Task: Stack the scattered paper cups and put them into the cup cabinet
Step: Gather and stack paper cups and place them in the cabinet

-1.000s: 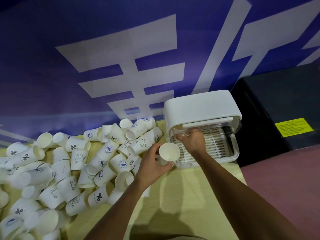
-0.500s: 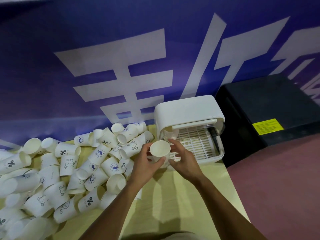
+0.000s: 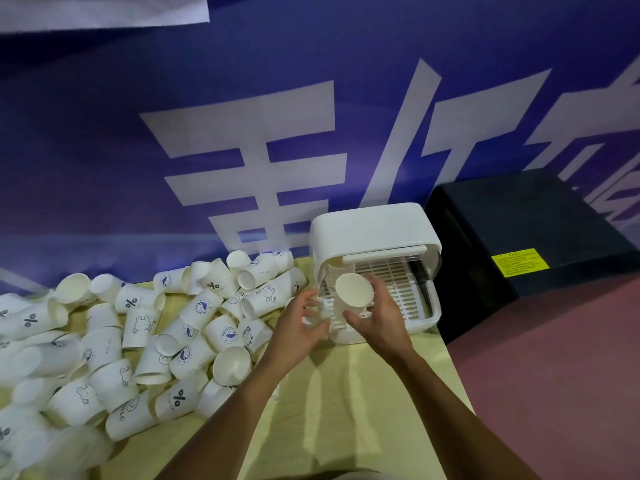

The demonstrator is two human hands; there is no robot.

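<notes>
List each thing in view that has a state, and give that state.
Cup cabinet: door lifted open, rack showing.
Held cup: gripped by right hand, before the cabinet's opening.
Left hand: open, holding nothing.
Loose cups: lying scattered, unstacked, on the table.

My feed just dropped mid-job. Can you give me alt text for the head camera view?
The right hand holds a white paper cup, mouth toward the camera, at the open front of the white cup cabinet; the left hand is loose beside it, holding nothing. Dozens of loose cups lie scattered on the yellow table to the left.
</notes>
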